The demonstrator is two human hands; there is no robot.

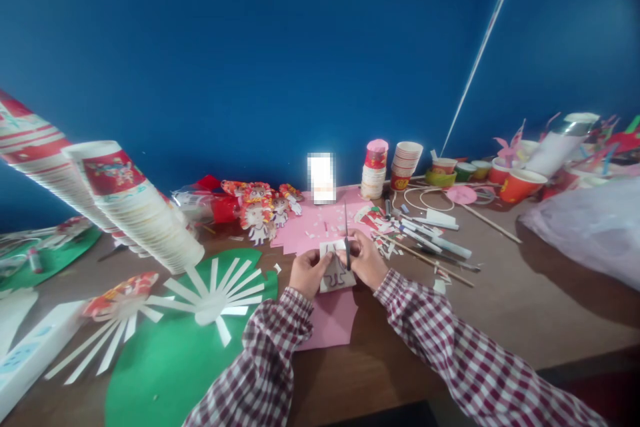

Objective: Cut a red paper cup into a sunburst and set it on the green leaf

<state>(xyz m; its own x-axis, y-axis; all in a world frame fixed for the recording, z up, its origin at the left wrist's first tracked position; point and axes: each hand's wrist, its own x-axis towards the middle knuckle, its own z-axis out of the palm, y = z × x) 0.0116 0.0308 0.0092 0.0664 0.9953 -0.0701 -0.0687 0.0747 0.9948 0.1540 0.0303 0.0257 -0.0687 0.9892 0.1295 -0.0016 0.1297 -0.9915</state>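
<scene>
Near the middle of the table, my left hand pinches the left side of a small white piece of paper with a dark figure outline drawn on it. My right hand is closed around dark-handled scissors, whose blades point up and away from me. The scissors are at the paper's upper right; my fingers hide where blades and paper meet. Beneath both hands lies pink paper, strewn with small white scraps. Several cut-out paper figures with red and orange headgear rest just beyond my left hand.
Tall stacks of paper cups lean at the left, beside green paper and a white paper fan shape. Markers and a wooden stick lie to the right. Shorter cup stacks stand by the blue wall. A plastic bag sits far right.
</scene>
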